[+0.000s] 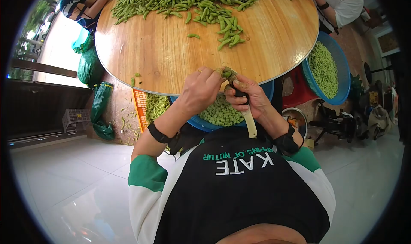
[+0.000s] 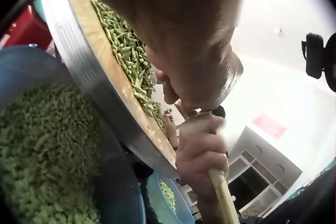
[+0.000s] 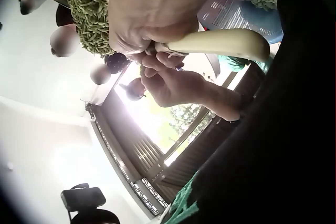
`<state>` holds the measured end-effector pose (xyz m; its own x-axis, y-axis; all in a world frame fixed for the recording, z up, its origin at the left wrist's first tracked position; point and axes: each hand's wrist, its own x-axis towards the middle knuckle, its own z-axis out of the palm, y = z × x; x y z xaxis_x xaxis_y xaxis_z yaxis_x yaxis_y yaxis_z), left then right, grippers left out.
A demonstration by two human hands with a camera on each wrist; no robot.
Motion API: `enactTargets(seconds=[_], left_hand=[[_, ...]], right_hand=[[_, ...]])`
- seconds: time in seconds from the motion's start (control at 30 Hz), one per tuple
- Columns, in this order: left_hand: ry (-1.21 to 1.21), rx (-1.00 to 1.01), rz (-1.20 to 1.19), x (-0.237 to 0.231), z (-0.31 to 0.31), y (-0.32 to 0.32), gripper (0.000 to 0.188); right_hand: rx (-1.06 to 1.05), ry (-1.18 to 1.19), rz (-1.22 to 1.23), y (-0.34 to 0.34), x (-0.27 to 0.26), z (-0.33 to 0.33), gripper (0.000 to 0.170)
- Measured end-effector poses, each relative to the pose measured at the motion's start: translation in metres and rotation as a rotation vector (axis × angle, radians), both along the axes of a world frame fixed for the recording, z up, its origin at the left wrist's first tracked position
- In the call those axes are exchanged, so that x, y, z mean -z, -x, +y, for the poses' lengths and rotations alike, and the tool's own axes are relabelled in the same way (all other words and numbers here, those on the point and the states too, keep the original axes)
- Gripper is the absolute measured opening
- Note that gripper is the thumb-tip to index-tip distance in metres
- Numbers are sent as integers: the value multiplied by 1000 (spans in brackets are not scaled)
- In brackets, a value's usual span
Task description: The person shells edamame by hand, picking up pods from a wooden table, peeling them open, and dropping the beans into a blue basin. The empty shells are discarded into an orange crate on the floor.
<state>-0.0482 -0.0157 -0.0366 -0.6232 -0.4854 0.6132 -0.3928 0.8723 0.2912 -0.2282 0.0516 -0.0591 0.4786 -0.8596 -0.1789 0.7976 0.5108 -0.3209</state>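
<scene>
Grip of right hand [image 1: 253,97] wraps a pale handle [image 1: 250,124], left hand [image 1: 200,90] pinching a probable, half-hidden pod [image 1: 227,74].

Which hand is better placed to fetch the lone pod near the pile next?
Probably the left hand, once it lets go of the held pod. The lone pod lies roughly straight ahead of it on the table, while the right hand is wrapped round the tool.

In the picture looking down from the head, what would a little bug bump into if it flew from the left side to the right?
Shiny green plastic bags, then an orange plastic basket with holes, then the left hand, then the right hand, then a round blue plastic tub.
</scene>
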Motion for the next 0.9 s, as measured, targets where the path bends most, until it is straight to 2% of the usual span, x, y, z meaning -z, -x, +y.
enactTargets(seconds=[0.07, 0.13, 0.17, 0.23, 0.27, 0.33, 0.37, 0.43, 0.47, 0.53, 0.57, 0.63, 0.67, 0.73, 0.87, 0.9], left_hand=[[35, -32, -37, -4, 2, 0, 13], [-342, 73, 159, -8, -1, -2, 13], [-342, 73, 159, -6, 1, -1, 13], [-758, 70, 327, -1, 2, 2, 11], [-755, 69, 328, -1, 3, 3, 11], [-1271, 31, 505, 0, 5, 3, 14], [-1271, 30, 505, 2, 3, 1, 14], [-1778, 199, 621, 5, -1, -4, 15], [-1779, 198, 621, 6, 1, -3, 15], [-1587, 39, 499, 7, 6, 2, 15], [-1586, 40, 497, 6, 8, 3, 15], [-1333, -42, 302, 0, 15, 5, 16], [-1333, -44, 303, 2, 16, 6, 16], [-1193, -54, 262, 5, 19, 6, 16], [-1169, -70, 215, -3, 26, 6, 14], [-1101, -91, 146, -4, 28, 7, 13]], right_hand=[[-5, 1, -44, -1, -2, 1, 28], [10, 11, -23, -3, -6, 3, 29], [10, 11, -23, -3, -8, 5, 29], [79, 54, 119, -3, -11, 5, 30], [77, 57, 120, -3, -10, 5, 30], [124, 86, 231, -2, -6, 7, 30], [124, 85, 231, -1, -5, 7, 30], [166, 254, 596, 1, -2, 6, 29], [166, 253, 595, 1, -2, 7, 29], [204, 349, 895, 1, -4, 6, 30], [206, 349, 894, -2, -4, 6, 30], [565, 702, 1355, -9, -2, 5, 32], [564, 703, 1354, -8, -1, 3, 32], [657, 939, 1624, -6, 1, 0, 36], [619, 913, 1600, -7, 0, 1, 33], [619, 948, 1641, -7, 1, 1, 32]])
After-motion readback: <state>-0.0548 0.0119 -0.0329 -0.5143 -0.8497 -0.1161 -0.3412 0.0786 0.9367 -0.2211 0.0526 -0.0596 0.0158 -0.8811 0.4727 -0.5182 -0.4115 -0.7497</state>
